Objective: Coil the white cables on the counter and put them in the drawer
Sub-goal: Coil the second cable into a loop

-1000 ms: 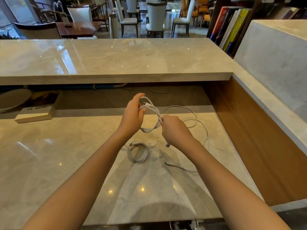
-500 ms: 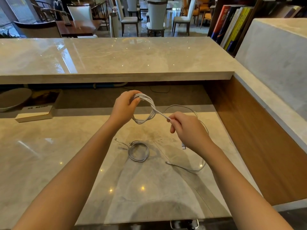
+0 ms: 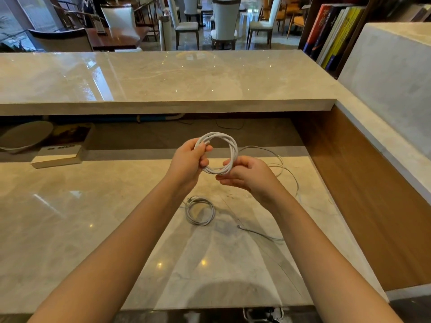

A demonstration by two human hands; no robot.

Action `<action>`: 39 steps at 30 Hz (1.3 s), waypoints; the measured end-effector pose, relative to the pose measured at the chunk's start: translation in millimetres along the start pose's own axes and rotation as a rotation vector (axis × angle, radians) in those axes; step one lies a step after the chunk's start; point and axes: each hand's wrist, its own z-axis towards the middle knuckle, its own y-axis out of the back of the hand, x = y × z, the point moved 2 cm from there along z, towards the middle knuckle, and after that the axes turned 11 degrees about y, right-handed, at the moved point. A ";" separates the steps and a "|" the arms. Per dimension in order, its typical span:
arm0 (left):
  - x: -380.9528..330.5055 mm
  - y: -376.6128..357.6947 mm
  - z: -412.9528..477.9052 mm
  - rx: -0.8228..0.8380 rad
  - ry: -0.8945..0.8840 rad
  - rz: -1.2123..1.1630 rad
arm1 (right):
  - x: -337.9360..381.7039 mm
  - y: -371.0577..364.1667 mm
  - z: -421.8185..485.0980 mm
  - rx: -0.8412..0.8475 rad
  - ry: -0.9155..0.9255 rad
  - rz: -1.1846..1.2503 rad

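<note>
Right hand [image 3: 248, 177] has closed in from frame right onto the white coil [image 3: 218, 153] — pinching its lower edge; left hand [image 3: 187, 163] grips its left side, mid-frame above counter [image 3: 93, 229]. Second coiled cable [image 3: 199, 210] lies below.

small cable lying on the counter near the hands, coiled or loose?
Coiled. The small cable lies in a tight ring on the counter, one short end poking out.
</note>
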 end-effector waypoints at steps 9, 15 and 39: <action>8.4 -4.8 8.9 -0.349 -0.293 0.645 | -11.7 -5.4 6.2 -0.231 0.120 -0.196; 8.1 -5.2 18.5 -0.348 -0.208 0.645 | -15.4 -8.4 7.4 -0.300 0.235 -0.225; 3.0 2.5 4.3 0.057 0.140 0.193 | -19.8 5.9 11.1 -0.304 0.115 -0.282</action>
